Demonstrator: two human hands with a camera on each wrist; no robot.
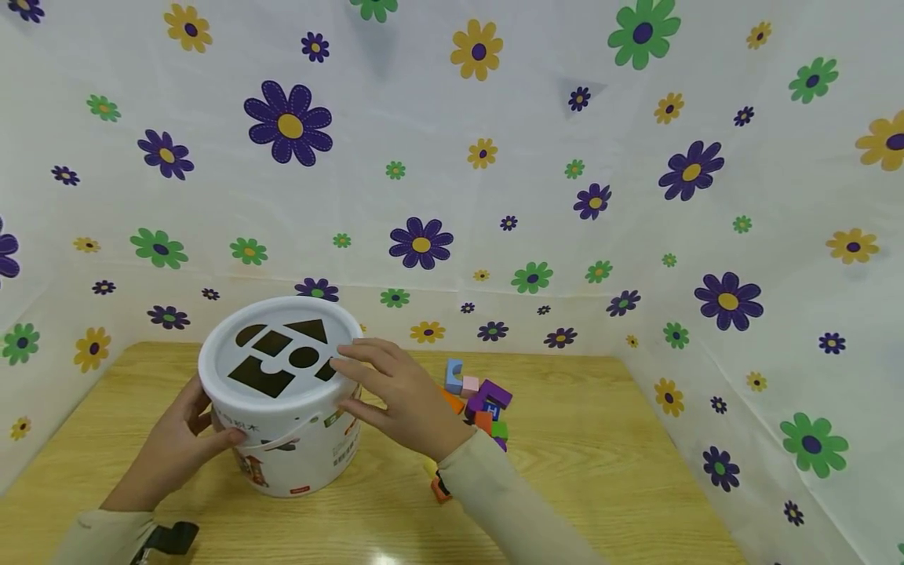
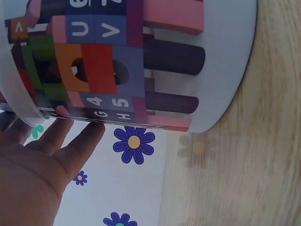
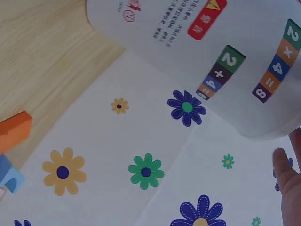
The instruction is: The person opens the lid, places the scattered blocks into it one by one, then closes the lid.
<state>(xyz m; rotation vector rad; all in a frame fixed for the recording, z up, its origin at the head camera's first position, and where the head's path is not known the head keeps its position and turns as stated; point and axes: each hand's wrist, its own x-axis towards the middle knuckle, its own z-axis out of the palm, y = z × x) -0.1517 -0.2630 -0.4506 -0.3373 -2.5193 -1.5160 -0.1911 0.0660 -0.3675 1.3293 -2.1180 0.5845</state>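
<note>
A white round bucket (image 1: pixel 304 463) with printed block pictures stands upright on the table, toward the left in the head view. Its white lid (image 1: pixel 243 377) has several cut-out shapes and sits on top. My left hand (image 1: pixel 176 443) holds the bucket's left side below the rim, thumb at the front and fingers round the side. In the left wrist view, those fingers (image 2: pixel 80 141) lie against the wall near the lid rim. My right hand (image 1: pixel 406 396) rests its straight fingers on the lid's right edge, thumb lower at the rim.
A loose pile of coloured blocks (image 1: pixel 483 404) lies on the wooden table (image 1: pixel 600 471) right of the bucket, partly behind my right forearm. An orange block (image 1: pixel 440 490) is nearer the front. A flower-patterned white sheet (image 1: pixel 438 180) encloses the back and sides.
</note>
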